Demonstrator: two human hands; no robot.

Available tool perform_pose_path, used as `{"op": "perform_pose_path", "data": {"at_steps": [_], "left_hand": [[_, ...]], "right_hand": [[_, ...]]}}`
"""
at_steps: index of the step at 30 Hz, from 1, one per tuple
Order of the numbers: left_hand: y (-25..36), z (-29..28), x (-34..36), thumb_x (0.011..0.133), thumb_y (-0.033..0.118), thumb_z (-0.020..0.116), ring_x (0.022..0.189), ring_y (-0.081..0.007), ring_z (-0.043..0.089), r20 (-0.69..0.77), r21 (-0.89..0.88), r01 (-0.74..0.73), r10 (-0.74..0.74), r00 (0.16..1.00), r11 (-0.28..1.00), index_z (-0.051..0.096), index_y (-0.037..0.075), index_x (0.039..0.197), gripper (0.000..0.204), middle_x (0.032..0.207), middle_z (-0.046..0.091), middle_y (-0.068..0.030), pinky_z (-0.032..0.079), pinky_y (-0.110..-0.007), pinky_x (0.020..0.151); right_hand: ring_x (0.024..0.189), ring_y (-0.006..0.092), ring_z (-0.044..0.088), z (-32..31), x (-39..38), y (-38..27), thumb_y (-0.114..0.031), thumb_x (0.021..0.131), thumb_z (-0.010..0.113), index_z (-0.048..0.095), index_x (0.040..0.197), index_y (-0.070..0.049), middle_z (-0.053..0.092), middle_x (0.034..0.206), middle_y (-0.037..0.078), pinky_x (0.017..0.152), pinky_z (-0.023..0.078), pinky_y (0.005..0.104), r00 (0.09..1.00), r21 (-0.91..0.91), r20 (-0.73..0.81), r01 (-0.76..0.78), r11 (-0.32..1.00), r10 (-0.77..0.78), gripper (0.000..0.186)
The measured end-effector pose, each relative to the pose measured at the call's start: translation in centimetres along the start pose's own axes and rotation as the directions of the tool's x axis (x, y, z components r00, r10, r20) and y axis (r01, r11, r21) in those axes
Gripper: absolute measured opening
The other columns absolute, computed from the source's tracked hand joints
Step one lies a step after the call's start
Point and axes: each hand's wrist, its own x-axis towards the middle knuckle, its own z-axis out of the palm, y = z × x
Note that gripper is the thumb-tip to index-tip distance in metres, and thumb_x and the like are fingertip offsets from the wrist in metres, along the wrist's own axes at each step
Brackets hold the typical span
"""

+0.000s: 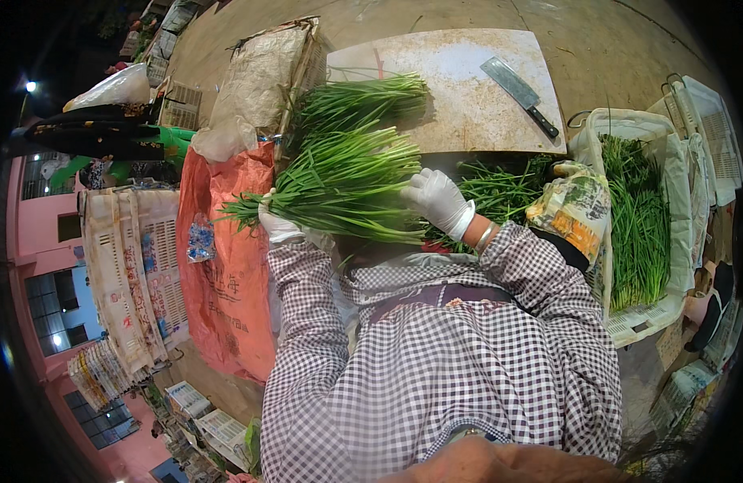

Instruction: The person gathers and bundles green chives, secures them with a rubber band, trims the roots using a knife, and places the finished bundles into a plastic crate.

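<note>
A loose bundle of green chives (pixel 339 183) lies across in front of me, leafy tips to the left and pale stem ends to the right. My left hand (pixel 280 227), in a white glove, is closed round its leafy side, the fingers partly hidden by leaves. Also white-gloved, my right hand (pixel 442 200) has its fingers curled together against the stem ends at the bundle's right edge. Just beyond lies a second bundle of chives (pixel 367 97), its stem ends resting on a stained white board (pixel 444 88). A cleaver (pixel 512 87) with a black handle lies on the board.
More loose chives (pixel 500 187) sit below the board's near edge. At right, a white plastic crate (pixel 677 302) holds long greens, a stained cloth bag (pixel 573 205) against it. An orange-red sack (pixel 227 298) hangs at left, near stacked crates (pixel 130 266). A covered basket (pixel 263 76) stands far left.
</note>
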Motion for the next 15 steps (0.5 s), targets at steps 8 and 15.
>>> {"op": "perform_pose_path", "data": {"at_steps": [8,15], "left_hand": [[0.0,0.3,0.1,0.088,0.021,0.054,0.088,-0.0359,0.067,-0.003,0.03,0.027,-0.027,1.0,0.999,0.067,0.007,0.093,0.02,0.095,0.07,-0.0168,0.055,-0.053,0.082],[-0.1,1.6,0.0,0.086,0.021,0.054,0.089,-0.0322,0.067,-0.059,0.083,-0.043,0.048,0.997,0.996,0.063,0.002,0.105,0.028,0.101,0.068,-0.015,0.056,-0.05,0.083]], "right_hand": [[0.092,0.029,0.06,0.4,0.6,0.0,-0.02,0.073,0.076,0.068,0.087,-0.01,0.061,0.091,0.008,0.078,0.05,0.0405,0.92,0.273,0.265,-0.357,0.893,0.287,0.019],[0.077,0.0242,0.065,-1.2,1.6,0.2,-0.015,0.075,0.075,0.067,0.087,-0.007,0.067,0.081,0.01,0.07,0.051,0.0345,0.873,0.589,0.385,-0.483,0.648,0.301,0.016]]}}
